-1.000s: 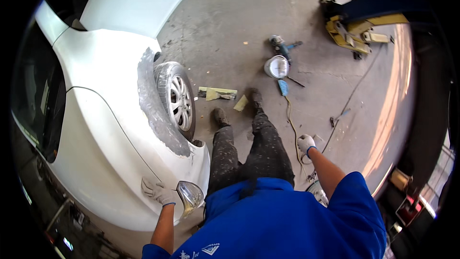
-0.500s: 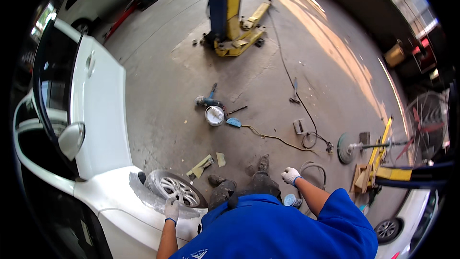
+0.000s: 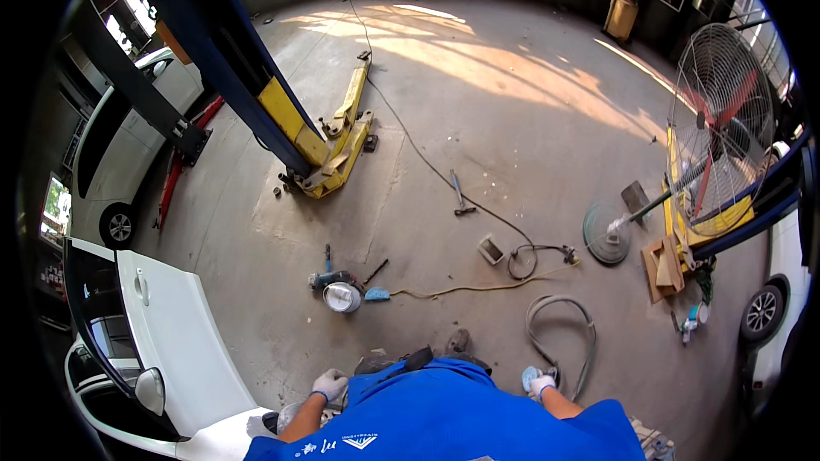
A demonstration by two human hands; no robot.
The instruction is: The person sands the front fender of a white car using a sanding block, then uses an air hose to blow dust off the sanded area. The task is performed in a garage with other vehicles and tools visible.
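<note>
As hands [image 3: 330, 384] hang, looped hose [image 3: 591, 335], bucket [image 3: 342, 299], fan [image 3: 717, 130]

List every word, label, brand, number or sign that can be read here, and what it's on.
Blue shirt: white lettering beside a triangular emblem; I won't copy printed words.
White bucket: any marking is too small to read.
Round pale-blue thing by the right hand: too small to read any text.
Nothing else shows clearly readable text.
</note>
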